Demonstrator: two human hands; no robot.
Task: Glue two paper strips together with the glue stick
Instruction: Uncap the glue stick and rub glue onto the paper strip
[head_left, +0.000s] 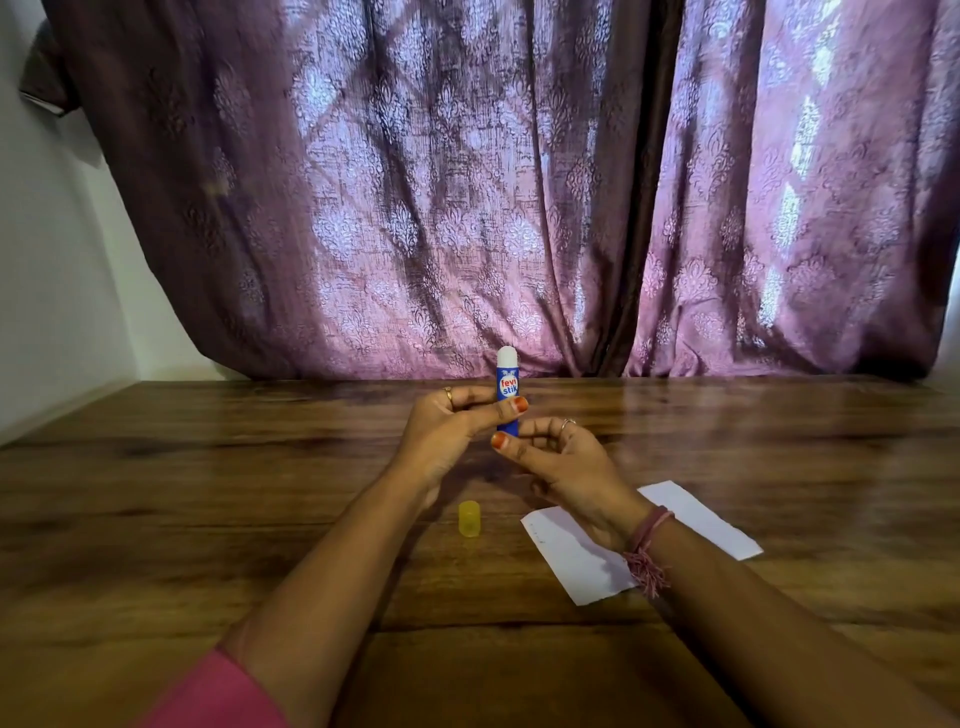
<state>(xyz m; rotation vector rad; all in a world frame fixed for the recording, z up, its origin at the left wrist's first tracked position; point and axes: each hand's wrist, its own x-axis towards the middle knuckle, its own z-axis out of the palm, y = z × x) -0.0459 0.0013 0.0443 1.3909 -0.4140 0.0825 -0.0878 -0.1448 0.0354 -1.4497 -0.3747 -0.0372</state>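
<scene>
We hold glue stick (507, 395) upright, uncapped: left hand (453, 432) clamps barrel, right hand (561, 464) pinches base. Paper strips (582, 556) lie flat under right wrist, nearer that hand.

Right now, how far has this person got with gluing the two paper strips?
Done: the yellow cap is off and stands on the table. In hand: the left hand grips the upright glue stick, white glue showing; the right hand pinches its base. Left: the paper strips lie untouched, neither glued nor joined.
</scene>
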